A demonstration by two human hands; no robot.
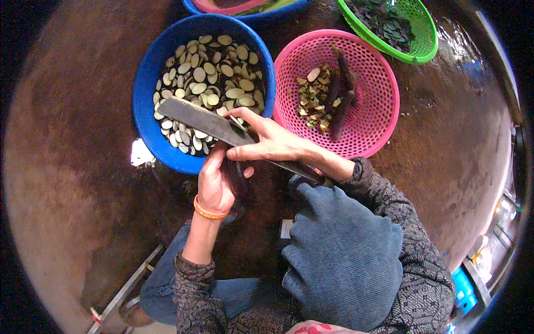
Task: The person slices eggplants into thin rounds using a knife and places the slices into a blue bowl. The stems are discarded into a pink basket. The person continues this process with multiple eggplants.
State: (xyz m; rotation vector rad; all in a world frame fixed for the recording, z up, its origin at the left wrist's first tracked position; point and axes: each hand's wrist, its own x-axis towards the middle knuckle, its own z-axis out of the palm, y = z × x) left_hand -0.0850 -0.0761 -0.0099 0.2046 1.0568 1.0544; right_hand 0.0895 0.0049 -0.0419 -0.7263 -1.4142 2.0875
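My left hand (214, 186), with an orange band at its wrist, grips a dark eggplant (236, 177) beside the near rim of the blue basin (146, 139). Held in my right hand (272, 139) is a long, wide-bladed knife (194, 120); its blade slants over the basin and the handle end points toward my right forearm. A dark-skinned slice (238, 123) stands by the blade at my right fingers. Many pale oval eggplant slices (199, 88) fill the basin. The fingers of my left hand are partly hidden behind the blade and eggplant.
To the right, a pink colander (375, 119) holds whole eggplants (345, 103) and small chopped bits (314, 106). A green basket (425, 42) with dark leaves stands beyond it. Another blue tub (267, 15) is at the far edge. Blue ribbed cloth (345, 250) lies near my right arm.
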